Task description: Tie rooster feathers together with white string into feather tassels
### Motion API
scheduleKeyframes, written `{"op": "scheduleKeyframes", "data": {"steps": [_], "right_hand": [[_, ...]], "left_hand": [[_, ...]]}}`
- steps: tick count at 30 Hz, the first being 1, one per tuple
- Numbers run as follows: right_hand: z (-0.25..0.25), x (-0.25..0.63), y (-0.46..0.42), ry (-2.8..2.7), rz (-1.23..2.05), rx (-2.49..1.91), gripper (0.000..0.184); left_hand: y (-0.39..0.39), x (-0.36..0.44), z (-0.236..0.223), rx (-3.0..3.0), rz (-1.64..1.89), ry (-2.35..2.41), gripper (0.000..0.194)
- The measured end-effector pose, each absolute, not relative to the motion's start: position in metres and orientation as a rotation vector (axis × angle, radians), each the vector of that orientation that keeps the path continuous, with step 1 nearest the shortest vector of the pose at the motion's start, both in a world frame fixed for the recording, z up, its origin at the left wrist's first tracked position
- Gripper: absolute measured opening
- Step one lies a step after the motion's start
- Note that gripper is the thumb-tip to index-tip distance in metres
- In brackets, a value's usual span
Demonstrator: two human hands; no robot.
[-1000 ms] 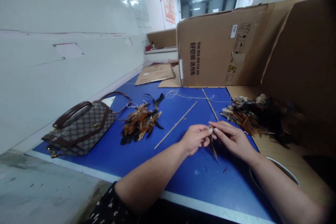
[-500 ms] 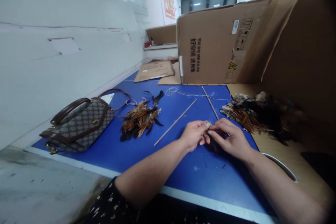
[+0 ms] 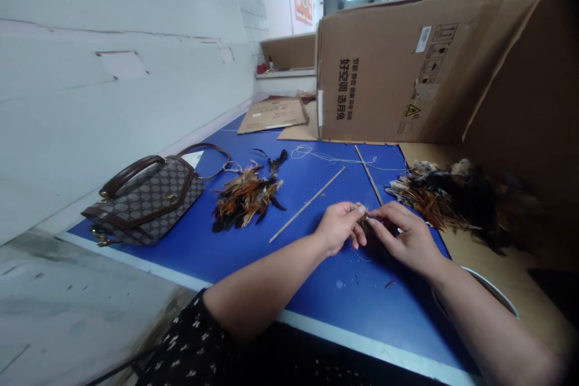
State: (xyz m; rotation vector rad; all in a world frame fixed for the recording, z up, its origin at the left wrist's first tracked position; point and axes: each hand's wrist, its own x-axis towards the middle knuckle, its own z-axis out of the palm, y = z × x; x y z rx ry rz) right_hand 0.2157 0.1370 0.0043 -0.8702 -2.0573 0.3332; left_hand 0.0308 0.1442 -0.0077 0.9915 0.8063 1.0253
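My left hand is closed in a pinch on a small bunch of feathers. Its pale, fluffy end sticks up between the fingertips, and the rest is mostly hidden behind the fingers. Thumb and forefinger of my right hand meet at the same bunch from the other side, pinching at its edge. Both hands are just above the blue tabletop. Left of them lies a pile of brown and black feathers. Beyond my right hand is a larger, darker feather heap.
Two thin sticks, one nearer and one farther, lie beyond my hands, with loose pale string behind. A patterned handbag stands at left. A large cardboard box rises at the back right; flat cardboard lies behind.
The camera view has turned slightly, so everything sits a little farther right. Both hands stay together at the feather bunch, with small finger shifts.
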Motion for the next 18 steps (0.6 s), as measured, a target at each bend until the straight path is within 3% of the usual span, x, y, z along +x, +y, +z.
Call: {"op": "scheduleKeyframes", "data": {"steps": [6,14,18], "right_hand": [[0.006,0.213,0.136,-2.065,0.408,-0.836,0.009],[0.022,0.220,0.131,-1.795,0.917,-0.948,0.026],[0.018,0.220,0.134,-1.718,0.912,-0.972,0.025]], "left_hand": [[0.141,0.031,-0.009,1.056,1.004,0.819,0.043],[0.151,0.024,-0.003,0.958,1.275,0.941,0.037],[0.142,0.029,0.000,0.974,1.087,0.778,0.043]]}}
